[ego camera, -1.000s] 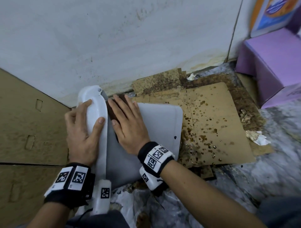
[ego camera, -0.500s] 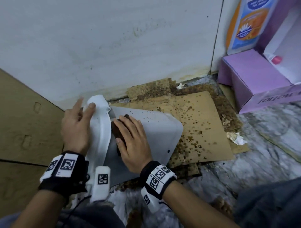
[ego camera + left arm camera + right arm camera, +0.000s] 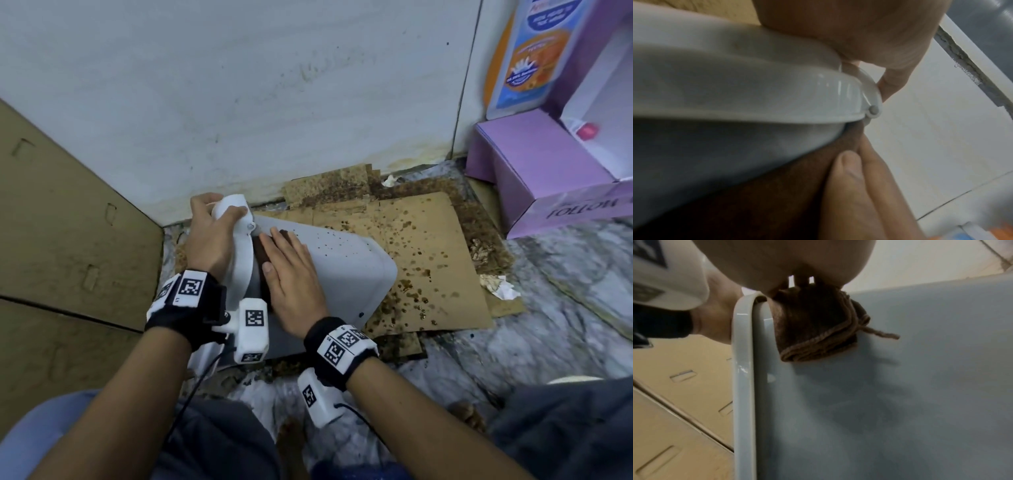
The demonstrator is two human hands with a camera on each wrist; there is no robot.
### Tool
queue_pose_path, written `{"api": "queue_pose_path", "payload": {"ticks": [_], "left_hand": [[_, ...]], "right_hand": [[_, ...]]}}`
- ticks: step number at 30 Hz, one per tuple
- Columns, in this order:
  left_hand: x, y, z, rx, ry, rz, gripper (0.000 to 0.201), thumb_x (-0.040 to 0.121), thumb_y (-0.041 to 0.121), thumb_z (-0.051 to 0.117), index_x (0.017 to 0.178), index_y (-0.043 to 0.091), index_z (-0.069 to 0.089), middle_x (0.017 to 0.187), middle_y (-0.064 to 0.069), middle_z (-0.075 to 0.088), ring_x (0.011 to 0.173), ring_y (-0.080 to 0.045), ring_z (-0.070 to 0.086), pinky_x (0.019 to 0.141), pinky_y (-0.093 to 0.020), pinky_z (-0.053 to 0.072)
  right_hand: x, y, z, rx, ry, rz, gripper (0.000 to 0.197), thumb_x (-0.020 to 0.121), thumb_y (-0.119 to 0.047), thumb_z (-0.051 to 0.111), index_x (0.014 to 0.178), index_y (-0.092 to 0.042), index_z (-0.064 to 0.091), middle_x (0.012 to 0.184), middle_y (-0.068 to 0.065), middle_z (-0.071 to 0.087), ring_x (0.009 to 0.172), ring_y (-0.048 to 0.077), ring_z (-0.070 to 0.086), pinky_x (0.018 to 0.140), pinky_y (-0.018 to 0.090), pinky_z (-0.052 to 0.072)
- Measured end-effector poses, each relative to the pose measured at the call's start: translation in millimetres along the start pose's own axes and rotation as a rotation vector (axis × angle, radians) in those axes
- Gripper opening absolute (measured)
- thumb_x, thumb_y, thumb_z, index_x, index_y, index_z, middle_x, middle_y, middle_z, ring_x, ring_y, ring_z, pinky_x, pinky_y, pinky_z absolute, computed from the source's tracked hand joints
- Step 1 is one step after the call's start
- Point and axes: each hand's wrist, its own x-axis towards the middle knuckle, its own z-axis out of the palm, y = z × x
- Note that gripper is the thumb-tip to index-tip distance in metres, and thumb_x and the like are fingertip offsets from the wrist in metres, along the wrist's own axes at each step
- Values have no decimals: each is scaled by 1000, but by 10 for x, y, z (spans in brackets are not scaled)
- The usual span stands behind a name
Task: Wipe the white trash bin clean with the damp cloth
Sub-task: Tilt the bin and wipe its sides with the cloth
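Note:
The white trash bin [image 3: 346, 274] lies on its side on stained cardboard, its far face speckled with dark spots. My left hand [image 3: 209, 236] curls round the far end of the bin's lid [image 3: 241, 263]; the lid [image 3: 735, 84] fills the left wrist view. My right hand [image 3: 291, 277] lies flat on the bin's side, fingers straight, pressing a folded brown cloth [image 3: 259, 255] against it just beside the lid rim. The right wrist view has the cloth [image 3: 818, 332] under my palm, on the bin wall [image 3: 910, 386] next to the rim [image 3: 744, 386].
Spotted brown cardboard [image 3: 435, 260] lies under and right of the bin. A white wall [image 3: 274, 102] stands close behind. Cardboard boxes [image 3: 68, 222] close off the left. A purple box [image 3: 534, 171] and a bottle [image 3: 527, 58] stand at the right, with crumpled paper [image 3: 500, 291] on the floor.
My left hand has moved from lying along the lid's middle to gripping its far end. The bin has turned, so its speckled face shows. My right hand still presses the cloth beside the rim.

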Motion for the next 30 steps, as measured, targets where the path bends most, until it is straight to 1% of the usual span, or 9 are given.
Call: {"api": "queue_pose_path", "payload": {"ticks": [2, 5, 8, 12, 16, 21, 24, 27, 30], "left_hand": [[2, -20, -56, 47, -7, 21, 60, 64, 56, 55, 119, 34, 50, 127, -3, 59, 118, -30, 57, 105, -53, 44], [-50, -68, -121, 81, -1, 56, 57, 66, 56, 51, 119, 36, 57, 134, -5, 57, 123, -28, 54, 108, -53, 41], [-102, -78, -123, 117, -1, 85, 58, 74, 49, 50, 129, 32, 57, 139, -6, 54, 127, -26, 50, 111, -47, 37], [-132, -77, -87, 138, 0, 120, 59, 78, 47, 49, 133, 29, 57, 138, -7, 54, 127, -24, 48, 110, -42, 36], [-95, -134, -119, 145, -28, 160, 55, 80, 43, 48, 133, 30, 56, 137, -3, 53, 124, -19, 48, 104, -36, 36], [-116, -212, -125, 144, -29, 211, 53, 82, 41, 49, 132, 27, 57, 127, 6, 52, 115, -12, 46, 97, -30, 34], [-138, -249, -119, 162, 8, 234, 50, 86, 44, 49, 132, 26, 58, 130, 2, 55, 117, -15, 48, 98, -30, 35], [-139, -279, -125, 168, 26, 225, 43, 91, 42, 54, 132, 28, 58, 136, 0, 56, 124, -20, 50, 103, -32, 36], [-160, -275, -88, 184, 32, 224, 49, 87, 46, 53, 133, 30, 58, 136, 0, 56, 126, -20, 49, 106, -34, 37]], "right_hand": [[-27, 13, 25, -37, -28, -10, 50, 103, -31, 23, 152, -22, 20, 161, -3, 16, 149, 17, 2, 121, 37, 2], [-62, 74, 57, -47, -23, 40, 49, 104, -32, 23, 152, -24, 20, 161, -5, 13, 149, 15, 0, 121, 39, 1], [-41, 128, 20, -25, -18, 125, 48, 104, -33, 21, 151, -24, 24, 161, -6, 16, 149, 16, 3, 121, 40, 1], [89, 39, -54, 9, -56, 182, 47, 104, -33, 21, 150, -24, 29, 159, -3, 22, 148, 20, 9, 121, 40, -1], [260, -136, -33, 60, -138, 116, 46, 105, -28, 23, 150, -23, 28, 159, 0, 22, 148, 22, 11, 120, 40, 1], [138, -69, 22, -42, -70, 74, 47, 104, -34, 23, 150, -28, 25, 160, -4, 21, 148, 19, 10, 121, 40, 2], [40, 83, 7, -92, -43, 76, 49, 102, -38, 19, 150, -28, 27, 159, -5, 22, 148, 18, 11, 121, 40, 2], [-33, 315, -81, -91, -39, 141, 52, 101, -41, 16, 150, -28, 27, 159, -5, 23, 148, 16, 12, 121, 39, 2], [-51, 498, -177, -71, -44, 223, 51, 102, -40, 17, 150, -27, 29, 159, -6, 23, 148, 15, 12, 121, 41, 4]]}}
